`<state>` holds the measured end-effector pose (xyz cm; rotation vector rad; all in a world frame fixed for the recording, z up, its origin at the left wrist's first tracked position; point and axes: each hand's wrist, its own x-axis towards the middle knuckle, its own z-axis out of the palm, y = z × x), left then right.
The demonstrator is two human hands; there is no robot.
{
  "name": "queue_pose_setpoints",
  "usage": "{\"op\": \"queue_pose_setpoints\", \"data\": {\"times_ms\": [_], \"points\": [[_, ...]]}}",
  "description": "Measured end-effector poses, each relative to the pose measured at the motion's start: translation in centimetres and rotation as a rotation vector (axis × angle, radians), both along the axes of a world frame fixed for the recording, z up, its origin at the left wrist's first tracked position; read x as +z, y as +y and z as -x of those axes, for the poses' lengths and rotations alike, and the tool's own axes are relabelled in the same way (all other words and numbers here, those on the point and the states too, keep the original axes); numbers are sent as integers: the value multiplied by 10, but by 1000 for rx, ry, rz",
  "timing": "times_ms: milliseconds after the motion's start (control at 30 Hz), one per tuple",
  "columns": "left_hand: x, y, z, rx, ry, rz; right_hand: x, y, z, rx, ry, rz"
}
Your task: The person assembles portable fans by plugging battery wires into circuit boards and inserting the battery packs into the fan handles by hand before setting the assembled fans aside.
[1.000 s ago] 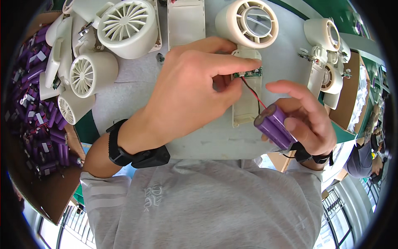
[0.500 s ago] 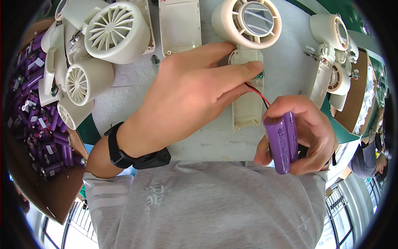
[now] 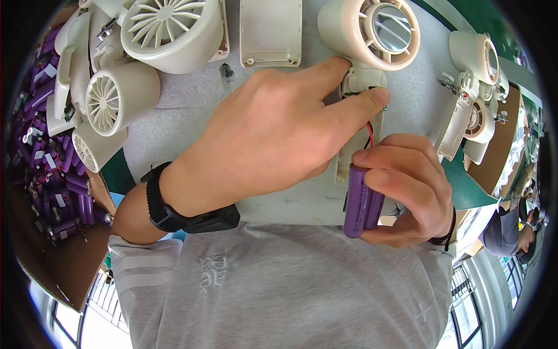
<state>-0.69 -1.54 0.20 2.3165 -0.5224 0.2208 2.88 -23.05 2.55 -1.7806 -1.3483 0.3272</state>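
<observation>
A cream fan housing [image 3: 343, 26] lies on the table with its round head away from me and its open handle [image 3: 344, 166] toward me. My left hand [image 3: 279, 128] is closed around the top of that handle, one finger stretched across the small circuit board, of which only an edge shows. My right hand [image 3: 410, 189] pinches a purple two-cell battery pack [image 3: 357, 203] between thumb and fingers, beside the handle's near end. Red and black wires [image 3: 369, 135] run between the pack and the handle, partly hidden by my fingers.
An empty cream handle cover [image 3: 271, 35] lies at the far middle. Several fan housings [image 3: 119, 96] are piled at left, beside a cardboard box [image 3: 52, 264] of purple battery packs. More open housings [image 3: 474, 58] stand at right, near another carton [image 3: 497, 151].
My right hand has brought the battery pack leftward, closer to the handle, and its fingers now cover more of it. My left hand keeps its hold on the housing. The whole view has shifted slightly.
</observation>
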Motion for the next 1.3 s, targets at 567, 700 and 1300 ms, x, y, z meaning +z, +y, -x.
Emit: {"op": "queue_pose_setpoints", "data": {"times_ms": [567,700,1300], "points": [[-1,2,-2,-45,45,77,-6,7,8,-236,-262,99],[-2,3,-2,-48,54,101,-7,6,12,-289,-265,56],[-5,1,1,-23,75,88,-6,-1,18,-333,-95,202]]}}
